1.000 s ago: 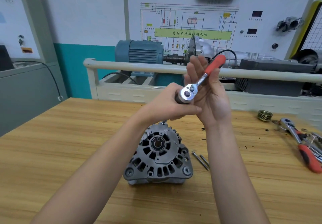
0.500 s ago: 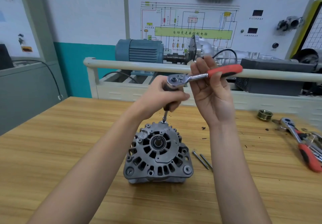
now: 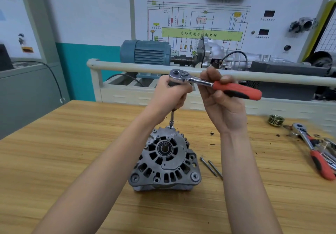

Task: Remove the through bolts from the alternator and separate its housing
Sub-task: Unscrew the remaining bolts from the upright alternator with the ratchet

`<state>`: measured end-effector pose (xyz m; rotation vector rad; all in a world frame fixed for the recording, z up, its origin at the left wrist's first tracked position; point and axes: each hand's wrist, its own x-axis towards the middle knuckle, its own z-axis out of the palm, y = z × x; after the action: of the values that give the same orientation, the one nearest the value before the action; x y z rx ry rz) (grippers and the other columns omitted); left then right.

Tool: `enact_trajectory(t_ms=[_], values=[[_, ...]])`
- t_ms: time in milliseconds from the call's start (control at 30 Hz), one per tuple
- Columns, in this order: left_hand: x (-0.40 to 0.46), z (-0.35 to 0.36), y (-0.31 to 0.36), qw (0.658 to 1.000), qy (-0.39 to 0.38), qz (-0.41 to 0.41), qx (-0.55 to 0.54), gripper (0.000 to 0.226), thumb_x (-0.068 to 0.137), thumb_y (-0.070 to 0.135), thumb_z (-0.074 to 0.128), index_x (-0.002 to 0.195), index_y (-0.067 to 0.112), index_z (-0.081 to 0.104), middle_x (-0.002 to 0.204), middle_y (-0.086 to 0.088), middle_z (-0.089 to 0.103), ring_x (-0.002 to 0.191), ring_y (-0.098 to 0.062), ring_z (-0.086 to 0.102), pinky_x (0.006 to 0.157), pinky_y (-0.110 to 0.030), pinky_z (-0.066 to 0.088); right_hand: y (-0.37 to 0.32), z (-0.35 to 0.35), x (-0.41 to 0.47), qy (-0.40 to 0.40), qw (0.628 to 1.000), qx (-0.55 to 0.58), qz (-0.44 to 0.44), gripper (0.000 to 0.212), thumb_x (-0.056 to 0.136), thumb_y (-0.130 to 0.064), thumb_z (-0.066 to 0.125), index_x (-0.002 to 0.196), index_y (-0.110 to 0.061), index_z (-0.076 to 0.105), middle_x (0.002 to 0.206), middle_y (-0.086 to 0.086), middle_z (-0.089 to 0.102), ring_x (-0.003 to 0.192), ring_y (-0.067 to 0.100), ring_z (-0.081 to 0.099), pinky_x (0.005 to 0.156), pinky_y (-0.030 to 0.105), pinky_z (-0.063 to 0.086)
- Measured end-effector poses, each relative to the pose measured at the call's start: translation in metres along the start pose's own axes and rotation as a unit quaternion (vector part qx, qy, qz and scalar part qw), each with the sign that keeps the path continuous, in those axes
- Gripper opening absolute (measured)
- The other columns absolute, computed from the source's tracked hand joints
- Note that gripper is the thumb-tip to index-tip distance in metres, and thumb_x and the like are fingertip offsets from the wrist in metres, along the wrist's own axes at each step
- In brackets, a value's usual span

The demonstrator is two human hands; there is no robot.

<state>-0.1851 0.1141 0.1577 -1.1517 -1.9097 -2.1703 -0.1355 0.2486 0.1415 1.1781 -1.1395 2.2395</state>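
While two long through bolts (image 3: 211, 168) already lie side by side on the bench (image 3: 54, 161), just to the right of the alternator (image 3: 164, 159), the job is only partly done. The alternator stands at the centre of the frame with its front face and bare shaft toward the camera, and its housing halves look fully joined, with no gap that I can make out.

A ratchet wrench (image 3: 214, 85) is held above it, in the upper middle of the frame. The left hand (image 3: 172, 95) grips the dark driver piece under the ratchet head, fingers curled tightly round it; a thin extension (image 3: 171, 118) runs down from that grip to the top edge of the alternator, where its socket sits on what I take to be a remaining bolt. The right hand (image 3: 223, 95) holds the wrench where the chrome shank meets the red handle, fingers wrapped over it, palm toward the camera.

Judging by this, at least one bolt is being worked loose, any others must follow, and splitting the housing is not yet begun. A second ratchet (image 3: 312, 150) and a pulley (image 3: 276, 120) lie at the right edge.
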Motion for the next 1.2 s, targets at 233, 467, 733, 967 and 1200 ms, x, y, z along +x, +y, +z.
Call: enact_trajectory(t_ms=[233, 467, 733, 967, 1200], values=[[-0.004, -0.012, 0.003, 0.977, -0.182, 0.031, 0.103, 0.028, 0.077, 0.009, 0.066, 0.056, 0.002, 0.048, 0.043, -0.009, 0.043, 0.04, -0.02, 0.037, 0.045, -0.026, 0.034, 0.006, 0.004, 0.006, 0.096, 0.984, 0.148, 0.023, 0.029, 0.081, -0.008, 0.062, 0.107, 0.001, 0.069, 0.11, 0.017, 0.069, 0.098, 0.023, 0.07, 0.088, 0.033, 0.055], [-0.003, -0.008, -0.002, 0.998, -0.045, 0.018, 0.032, 0.028, 0.072, 0.005, 0.056, 0.052, 0.011, 0.038, 0.041, -0.001, 0.032, 0.037, -0.015, 0.024, 0.045, -0.023, 0.022, 0.006, 0.008, 0.003, 0.035, 0.997, 0.072, 0.001, 0.021, 0.074, -0.008, 0.074, 0.095, -0.012, 0.075, 0.109, 0.009, 0.071, 0.104, 0.02, 0.067, 0.093, 0.031, 0.051], [-0.003, -0.004, -0.001, 0.998, 0.001, 0.015, 0.058, 0.03, 0.079, -0.003, 0.061, 0.056, 0.007, 0.043, 0.043, 0.001, 0.035, 0.041, -0.015, 0.029, 0.046, -0.026, 0.026, 0.0, 0.007, 0.003, -0.002, 1.0, 0.019, 0.006, 0.027, 0.076, -0.012, 0.073, 0.103, -0.015, 0.074, 0.112, 0.003, 0.071, 0.108, 0.016, 0.065, 0.095, 0.03, 0.049], [-0.006, -0.01, 0.01, 0.97, -0.206, 0.003, 0.129, 0.029, 0.075, 0.006, 0.064, 0.053, 0.006, 0.045, 0.042, -0.006, 0.041, 0.037, -0.018, 0.036, 0.043, -0.02, 0.034, 0.009, 0.009, 0.007, 0.086, 0.98, 0.176, 0.042, 0.037, 0.072, -0.007, 0.075, 0.107, 0.004, 0.068, 0.11, 0.019, 0.069, 0.097, 0.024, 0.07, 0.085, 0.034, 0.056], [-0.002, 0.002, 0.004, 0.999, 0.031, -0.005, 0.045, 0.037, 0.084, -0.008, 0.052, 0.055, 0.013, 0.041, 0.042, 0.003, 0.035, 0.037, -0.012, 0.028, 0.042, -0.022, 0.025, 0.0, 0.002, 0.0, -0.004, 1.0, -0.002, -0.009, 0.02, 0.07, -0.012, 0.079, 0.089, -0.018, 0.075, 0.109, 0.003, 0.071, 0.106, 0.017, 0.066, 0.094, 0.03, 0.048]])
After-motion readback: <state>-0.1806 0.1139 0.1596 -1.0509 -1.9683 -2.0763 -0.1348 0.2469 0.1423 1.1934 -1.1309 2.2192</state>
